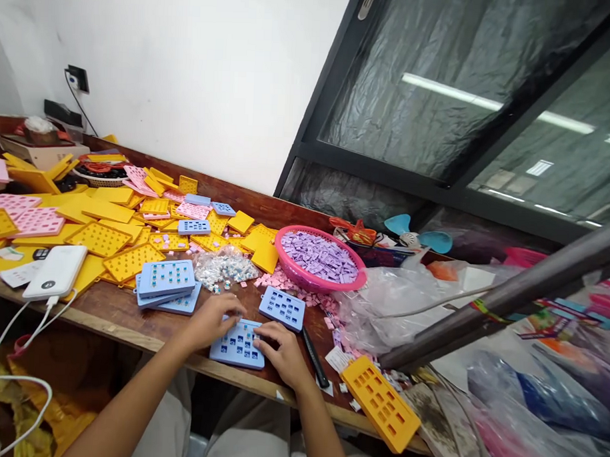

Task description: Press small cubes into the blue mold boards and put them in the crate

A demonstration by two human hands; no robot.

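Note:
A light blue tray [230,360] with square pockets lies at the table's front edge, some pockets holding small teal-topped pieces. My left hand [220,319] is over its upper left corner, fingers curled together. At the right edge my right hand [281,351] has thumb and fingers drawn together; anything pinched in either hand is too small to make out. Behind the tray spreads a heap of small white and teal pieces [226,266], partly on clear plastic. Another blue pocketed tray [282,309] lies just beyond my right hand. Stacked blue trays [168,277] with teal-topped pieces stand to the left.
A pink basket [288,268] of purple pieces stands behind, with loose pink pieces around it. Yellow trays [105,211] cover the left. A black-handled tool [314,359], a yellow tray [380,404] overhanging the front edge and a slanting dark pole [507,305] are right.

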